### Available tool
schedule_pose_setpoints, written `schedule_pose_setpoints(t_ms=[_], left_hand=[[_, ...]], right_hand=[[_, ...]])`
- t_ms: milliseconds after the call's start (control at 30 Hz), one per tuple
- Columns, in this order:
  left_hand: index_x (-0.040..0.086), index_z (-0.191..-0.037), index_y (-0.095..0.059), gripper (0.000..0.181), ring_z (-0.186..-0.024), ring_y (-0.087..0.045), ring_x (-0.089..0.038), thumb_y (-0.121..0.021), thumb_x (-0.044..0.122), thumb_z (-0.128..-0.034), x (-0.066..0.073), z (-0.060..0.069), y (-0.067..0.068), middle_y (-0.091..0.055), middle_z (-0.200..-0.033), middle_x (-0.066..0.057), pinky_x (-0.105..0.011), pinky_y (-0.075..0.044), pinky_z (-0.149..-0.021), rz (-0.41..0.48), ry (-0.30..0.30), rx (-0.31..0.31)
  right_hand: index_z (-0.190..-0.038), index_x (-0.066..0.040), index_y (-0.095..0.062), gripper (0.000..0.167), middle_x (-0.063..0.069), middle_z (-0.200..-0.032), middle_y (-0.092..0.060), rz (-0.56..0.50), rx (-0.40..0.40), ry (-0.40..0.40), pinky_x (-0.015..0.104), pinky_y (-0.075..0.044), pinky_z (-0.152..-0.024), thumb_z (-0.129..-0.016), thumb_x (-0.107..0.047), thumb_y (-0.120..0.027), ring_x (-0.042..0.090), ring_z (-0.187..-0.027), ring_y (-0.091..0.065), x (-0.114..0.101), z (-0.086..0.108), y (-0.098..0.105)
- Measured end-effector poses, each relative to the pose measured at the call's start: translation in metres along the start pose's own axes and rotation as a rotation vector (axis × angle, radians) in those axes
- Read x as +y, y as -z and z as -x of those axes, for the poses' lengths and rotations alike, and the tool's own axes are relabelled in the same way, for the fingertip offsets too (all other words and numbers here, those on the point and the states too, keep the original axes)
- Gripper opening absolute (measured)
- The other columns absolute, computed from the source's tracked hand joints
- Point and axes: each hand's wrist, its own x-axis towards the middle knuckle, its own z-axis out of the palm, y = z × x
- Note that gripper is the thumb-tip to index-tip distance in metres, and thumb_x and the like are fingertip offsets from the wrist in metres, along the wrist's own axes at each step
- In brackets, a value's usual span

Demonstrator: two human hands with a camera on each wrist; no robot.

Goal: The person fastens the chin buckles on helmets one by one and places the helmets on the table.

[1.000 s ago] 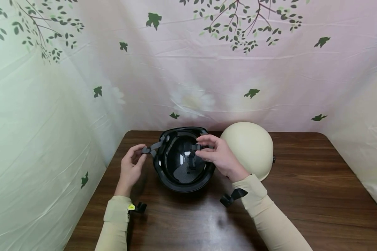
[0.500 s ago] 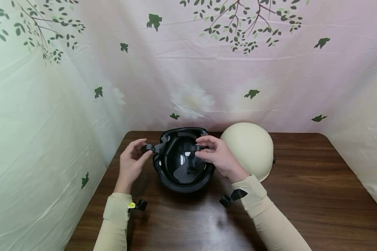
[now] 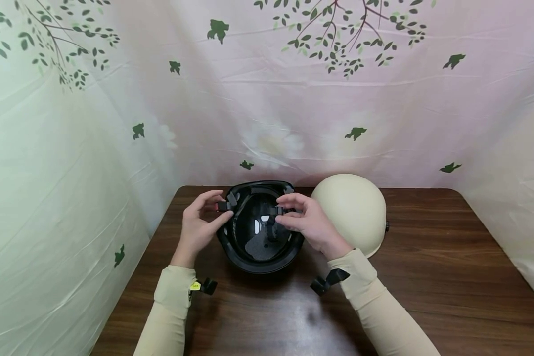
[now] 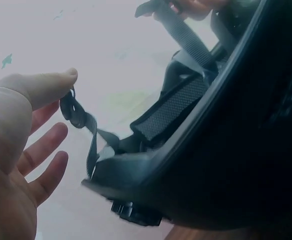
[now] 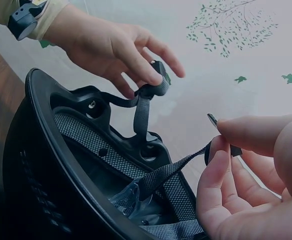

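Note:
A black helmet (image 3: 259, 267) lies upturned on the table, its hollow and padding showing. My left hand (image 3: 196, 225), at its left rim, pinches a dark buckle (image 3: 223, 206) with a small red part, on a grey chin strap. The right wrist view shows this buckle (image 5: 157, 82) between thumb and fingers, its webbing (image 5: 141, 117) running down to the rim. Over the right side of the hollow, my right hand (image 3: 312, 222) pinches the other strap's black buckle (image 3: 277, 210). In the right wrist view that strap (image 5: 168, 172) stretches up from inside the shell. The two buckles are apart.
A cream helmet (image 3: 349, 210) stands dome up just right of the black one, close to my right forearm. Behind the brown wooden table (image 3: 445, 257) hangs a pale curtain (image 3: 293, 123) with leaf prints. A black adjuster knob (image 4: 136, 212) juts from the black helmet's edge.
My left hand has moved right and slightly up with its buckle, closer to the black helmet's rim. Its strap has slackened and the buckle has turned, exposing red. My right hand stays nearly still.

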Motion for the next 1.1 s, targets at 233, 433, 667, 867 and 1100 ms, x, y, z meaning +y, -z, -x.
schedule_pose_setpoints(t_ms=[233,433,667,867,1100], left_hand=[[0.004,-0.131,-0.072,0.051,-0.104,-0.070,-0.013,-0.093,0.002,-0.0845,0.004,-0.004,-0.009,-0.078,-0.119,-0.011,-0.045,-0.064,-0.091,-0.053,0.023,-0.076],[0.009,-0.116,-0.077,0.038,-0.099,-0.072,-0.029,-0.094,0.003,-0.0830,0.005,-0.006,-0.017,-0.079,-0.115,-0.009,-0.056,-0.062,-0.088,-0.097,-0.006,-0.140],[0.010,-0.122,-0.078,0.036,-0.100,-0.071,-0.027,-0.090,0.005,-0.0884,0.006,-0.007,-0.023,-0.080,-0.117,-0.010,-0.050,-0.060,-0.090,-0.135,-0.069,-0.207],[0.005,-0.128,-0.075,0.035,-0.109,-0.070,-0.026,-0.085,0.004,-0.0941,0.007,-0.007,-0.028,-0.077,-0.122,-0.012,-0.049,-0.061,-0.101,-0.137,-0.120,-0.254],[0.008,-0.133,-0.076,0.038,-0.113,-0.069,-0.026,-0.083,0.004,-0.0961,0.008,-0.005,-0.032,-0.072,-0.127,-0.011,-0.040,-0.061,-0.101,-0.168,-0.146,-0.265]], right_hand=[[-0.141,0.005,-0.060,0.045,0.000,-0.120,-0.066,-0.004,0.008,-0.010,0.028,-0.061,-0.076,-0.098,0.003,-0.075,0.007,-0.088,-0.073,0.000,-0.001,0.000],[-0.137,0.007,-0.065,0.041,-0.003,-0.110,-0.067,0.001,0.009,-0.008,0.025,-0.060,-0.074,-0.098,0.003,-0.075,0.005,-0.086,-0.073,0.001,-0.001,-0.001],[-0.136,0.010,-0.065,0.040,-0.007,-0.106,-0.070,0.017,0.000,-0.001,0.023,-0.060,-0.074,-0.098,0.003,-0.075,0.004,-0.086,-0.074,0.002,-0.002,-0.001],[-0.137,0.010,-0.065,0.042,-0.004,-0.113,-0.073,0.060,0.002,0.010,0.024,-0.060,-0.075,-0.098,0.001,-0.076,0.006,-0.089,-0.076,0.002,-0.003,-0.002],[-0.138,0.009,-0.066,0.043,0.019,-0.130,-0.074,0.119,-0.009,0.018,0.026,-0.060,-0.073,-0.099,-0.004,-0.078,0.011,-0.090,-0.077,0.000,-0.002,-0.003]])
